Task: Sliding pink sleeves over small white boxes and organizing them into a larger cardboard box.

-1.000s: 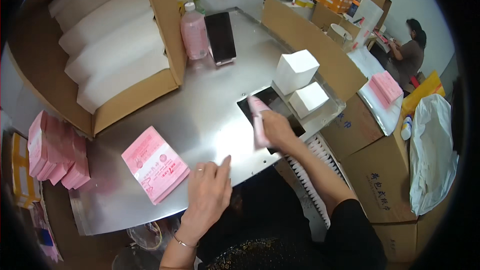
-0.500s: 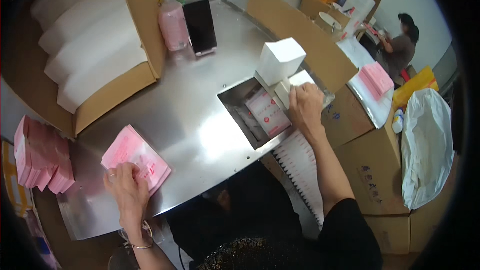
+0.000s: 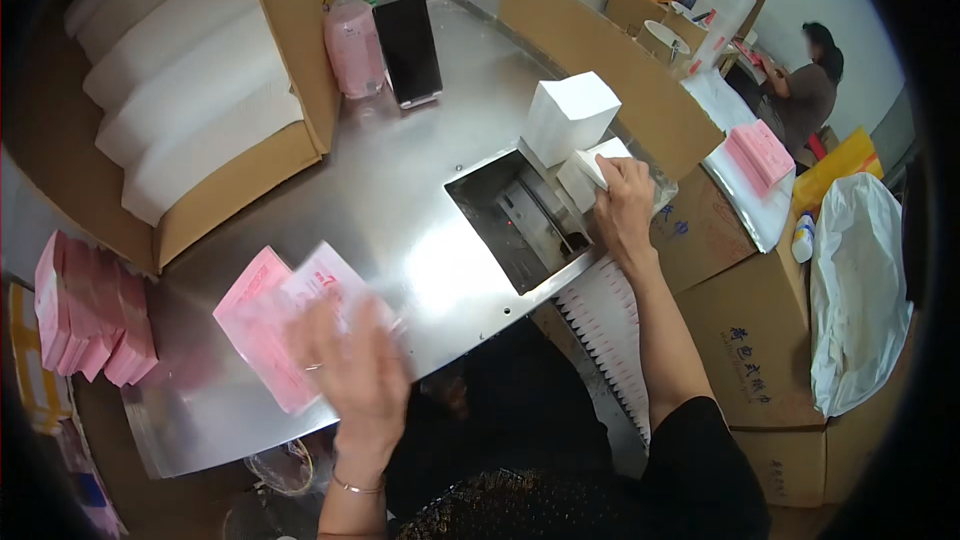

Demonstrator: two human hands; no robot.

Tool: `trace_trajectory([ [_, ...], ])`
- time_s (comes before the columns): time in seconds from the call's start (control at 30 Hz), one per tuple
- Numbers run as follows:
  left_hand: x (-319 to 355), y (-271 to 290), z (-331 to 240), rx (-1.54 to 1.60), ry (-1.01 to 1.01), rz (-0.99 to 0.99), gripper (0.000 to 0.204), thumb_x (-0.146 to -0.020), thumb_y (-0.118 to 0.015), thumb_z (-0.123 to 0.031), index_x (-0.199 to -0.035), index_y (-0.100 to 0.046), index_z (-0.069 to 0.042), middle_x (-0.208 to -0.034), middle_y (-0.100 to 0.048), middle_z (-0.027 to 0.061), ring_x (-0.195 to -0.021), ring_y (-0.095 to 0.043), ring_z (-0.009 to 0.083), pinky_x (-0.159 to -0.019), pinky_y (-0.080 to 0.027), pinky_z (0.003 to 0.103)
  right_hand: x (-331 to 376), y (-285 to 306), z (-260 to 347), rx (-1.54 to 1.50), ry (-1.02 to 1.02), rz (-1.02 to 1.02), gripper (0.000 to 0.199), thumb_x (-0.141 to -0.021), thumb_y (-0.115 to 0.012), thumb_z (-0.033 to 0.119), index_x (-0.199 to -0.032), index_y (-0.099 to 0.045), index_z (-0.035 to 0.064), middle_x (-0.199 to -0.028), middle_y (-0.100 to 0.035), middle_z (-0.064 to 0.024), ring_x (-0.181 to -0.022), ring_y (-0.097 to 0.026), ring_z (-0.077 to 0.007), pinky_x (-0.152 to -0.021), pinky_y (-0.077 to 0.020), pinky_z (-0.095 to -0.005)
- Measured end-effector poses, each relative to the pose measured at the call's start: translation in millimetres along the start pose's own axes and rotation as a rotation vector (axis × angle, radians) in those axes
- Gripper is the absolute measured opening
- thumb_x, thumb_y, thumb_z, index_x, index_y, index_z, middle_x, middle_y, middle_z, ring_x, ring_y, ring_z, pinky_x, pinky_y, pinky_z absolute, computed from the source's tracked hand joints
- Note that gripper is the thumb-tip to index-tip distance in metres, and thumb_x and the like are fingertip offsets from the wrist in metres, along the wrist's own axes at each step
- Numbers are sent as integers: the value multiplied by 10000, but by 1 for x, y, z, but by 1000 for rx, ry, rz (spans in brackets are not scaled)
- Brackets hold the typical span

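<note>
My left hand (image 3: 358,365), smeared by motion, is over the lower left part of the metal table. Beneath and beside it lies a pile of flat pink printed packets (image 3: 250,290). A paler pink-and-white packet (image 3: 328,275) slants across that pile by my fingertips; whether I grip it cannot be made out. My right hand (image 3: 628,202) is closed, thumb and fingers pinching the top of a small stack of white folded tissues (image 3: 576,180). A taller white tissue stack (image 3: 572,120) stands just behind. Left of these, a rectangular opening (image 3: 505,225) in the table shows a metal mechanism inside.
An open carton (image 3: 235,185) of white tissue stacks stands at the left, above bundled pink packets (image 3: 90,310). A pink bottle (image 3: 354,45) and a dark phone (image 3: 408,52) are at the back. Cartons (image 3: 750,350) line the right. A person (image 3: 805,90) sits beyond.
My left hand has moved right, and a paler packet now slants over the pile. The printed packet no longer shows in the opening. My right hand stays at the small tissue stack.
</note>
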State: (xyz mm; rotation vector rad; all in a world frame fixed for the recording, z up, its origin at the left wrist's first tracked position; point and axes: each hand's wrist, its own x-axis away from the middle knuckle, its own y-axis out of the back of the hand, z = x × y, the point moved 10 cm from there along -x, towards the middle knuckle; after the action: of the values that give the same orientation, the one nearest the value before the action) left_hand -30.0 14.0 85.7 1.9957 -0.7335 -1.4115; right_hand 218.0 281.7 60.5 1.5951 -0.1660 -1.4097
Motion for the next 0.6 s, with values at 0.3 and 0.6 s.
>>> trace_trajectory([
  [0.3, 12, -19, 63, 119, 123, 355, 491, -902, -559, -28, -1380, -499, 68, -1442, -484, 284, -1374, -422, 445, -1155, -314, 520, 3, -3, -5, 21, 49, 5, 408, -763, -642, -9, -1162, -691, 60, -1045, -640, -86, -1035, -569, -309, -832, -449, -445],
  [0.6, 12, -21, 54, -16, 250, 106, 149, -882, -661, -60, -1026, -701, -50, -927, -626, 120, -958, -571, 337, -870, -392, 464, 5, -10, -12, 23, 42, 35, 397, -777, -634, -8, -1166, -683, 58, -1077, -636, -97, -1056, -561, -312, -869, -447, -452],
])
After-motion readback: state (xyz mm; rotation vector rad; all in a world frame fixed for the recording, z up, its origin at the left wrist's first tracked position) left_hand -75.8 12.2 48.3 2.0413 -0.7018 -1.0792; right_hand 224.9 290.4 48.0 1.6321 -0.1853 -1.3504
